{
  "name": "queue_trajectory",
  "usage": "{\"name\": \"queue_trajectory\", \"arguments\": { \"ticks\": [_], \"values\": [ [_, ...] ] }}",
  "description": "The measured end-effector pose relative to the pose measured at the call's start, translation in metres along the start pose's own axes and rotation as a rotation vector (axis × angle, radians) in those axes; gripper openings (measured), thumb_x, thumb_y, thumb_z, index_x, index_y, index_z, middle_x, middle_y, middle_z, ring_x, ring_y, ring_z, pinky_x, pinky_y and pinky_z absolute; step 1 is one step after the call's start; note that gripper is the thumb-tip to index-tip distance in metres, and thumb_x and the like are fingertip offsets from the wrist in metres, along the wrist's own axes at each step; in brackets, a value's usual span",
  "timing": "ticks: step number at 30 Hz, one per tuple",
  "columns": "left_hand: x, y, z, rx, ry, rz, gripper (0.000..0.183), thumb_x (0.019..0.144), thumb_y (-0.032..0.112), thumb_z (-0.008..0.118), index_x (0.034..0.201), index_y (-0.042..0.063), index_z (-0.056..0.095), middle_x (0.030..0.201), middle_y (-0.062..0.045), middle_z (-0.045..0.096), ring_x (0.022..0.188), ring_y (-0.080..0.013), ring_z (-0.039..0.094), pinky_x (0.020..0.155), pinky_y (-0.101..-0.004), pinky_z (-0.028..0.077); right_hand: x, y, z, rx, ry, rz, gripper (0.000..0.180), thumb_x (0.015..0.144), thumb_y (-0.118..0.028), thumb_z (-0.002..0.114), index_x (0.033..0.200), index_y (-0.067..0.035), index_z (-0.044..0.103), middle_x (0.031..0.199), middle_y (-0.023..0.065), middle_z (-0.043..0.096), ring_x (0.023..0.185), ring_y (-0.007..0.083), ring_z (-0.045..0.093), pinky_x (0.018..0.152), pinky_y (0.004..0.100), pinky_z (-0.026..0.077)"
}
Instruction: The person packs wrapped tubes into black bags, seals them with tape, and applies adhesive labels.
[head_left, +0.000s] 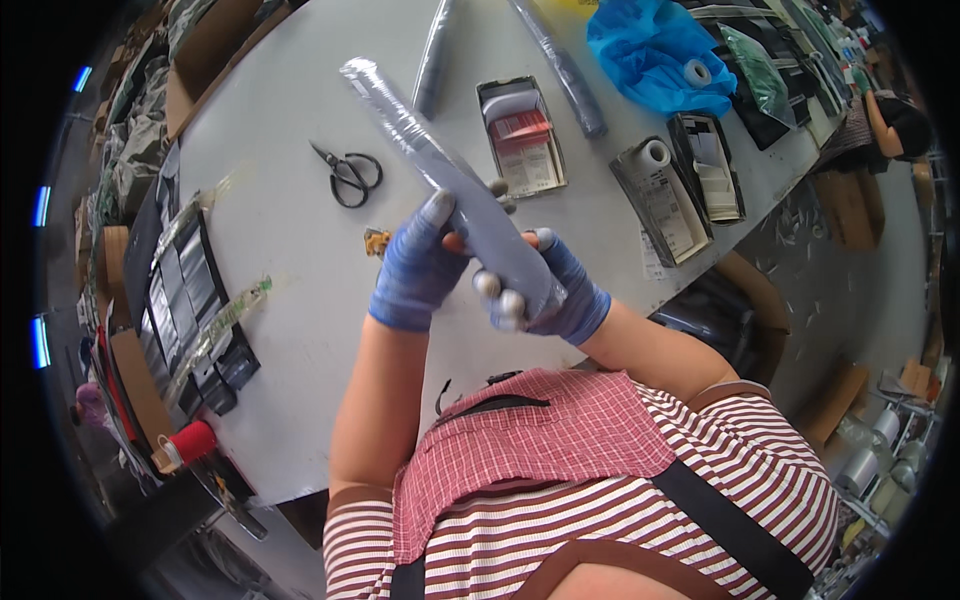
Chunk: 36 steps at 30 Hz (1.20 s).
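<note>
Both my hands, in blue knit gloves with pale fingertips, hold a long grey roll in clear plastic film slantwise above the white table. My left hand grips the roll's middle, its thumb along the near side and fingertips showing on the far side. Around the lower end my right hand is wrapped, fingers curled underneath. Black-handled scissors lie on the table left of the roll. Partly behind my left hand sits a small yellow object, perhaps a tape cutter.
Two more wrapped rolls lie at the far side. Open boxes hold red and white cards, labels and slips. A blue plastic bag lies beyond. Red thread is at the left edge. Another person is at far right.
</note>
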<state>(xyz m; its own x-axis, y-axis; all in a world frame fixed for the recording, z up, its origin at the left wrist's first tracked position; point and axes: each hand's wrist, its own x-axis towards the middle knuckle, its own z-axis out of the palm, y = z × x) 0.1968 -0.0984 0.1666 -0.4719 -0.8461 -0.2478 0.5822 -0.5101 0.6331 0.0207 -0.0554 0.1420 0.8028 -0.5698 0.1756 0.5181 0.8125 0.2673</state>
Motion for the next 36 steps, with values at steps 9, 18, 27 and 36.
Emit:
{"name": "queue_trajectory", "arguments": {
  "ticks": [9,18,27,36],
  "values": [
    [-0.031,0.02,0.036,0.18,0.384,0.312,0.044,0.085,0.021,0.073,0.118,-0.003,0.054,0.099,-0.009,0.06,0.089,-0.0184,0.06,0.082,-0.0317,0.051,-0.029,0.016,0.03,-0.713,0.323,-0.002,0.071,0.088,-0.051,0.054,0.132,0.004,0.047,0.107,0.0262,0.064,0.077,0.0306,0.07,0.069,0.0405,0.058],
    [-0.044,0.02,0.053,0.29,0.415,0.361,0.038,0.087,0.018,0.07,0.116,-0.001,0.055,0.101,-0.009,0.06,0.09,-0.017,0.06,0.081,-0.0307,0.051,-0.036,0.02,0.036,-0.712,0.308,0.017,0.068,0.084,-0.044,0.059,0.131,0.003,0.046,0.107,0.0229,0.064,0.075,0.0286,0.069,0.069,0.0381,0.058],
    [-0.052,-0.032,0.041,0.495,0.378,0.344,0.048,0.088,0.024,0.071,0.125,0.0,0.051,0.11,-0.01,0.059,0.103,-0.0204,0.058,0.089,-0.0343,0.048,-0.053,0.01,0.029,-1.165,0.319,-0.028,0.042,0.084,-0.027,0.071,0.114,-0.003,0.054,0.089,0.0045,0.062,0.081,0.0117,0.06,0.07,0.0273,0.051],
    [-0.095,-0.038,-0.101,1.712,0.917,0.216,0.063,0.09,0.034,0.068,0.136,0.0,0.042,0.119,-0.013,0.056,0.094,-0.021,0.057,0.081,-0.0346,0.049,-0.113,-0.02,-0.077,-1.825,0.905,0.09,0.064,0.071,-0.028,0.073,0.123,0.0,0.051,0.1,0.0241,0.067,0.091,0.038,0.065,0.079,0.0402,0.053]
  ]
}}
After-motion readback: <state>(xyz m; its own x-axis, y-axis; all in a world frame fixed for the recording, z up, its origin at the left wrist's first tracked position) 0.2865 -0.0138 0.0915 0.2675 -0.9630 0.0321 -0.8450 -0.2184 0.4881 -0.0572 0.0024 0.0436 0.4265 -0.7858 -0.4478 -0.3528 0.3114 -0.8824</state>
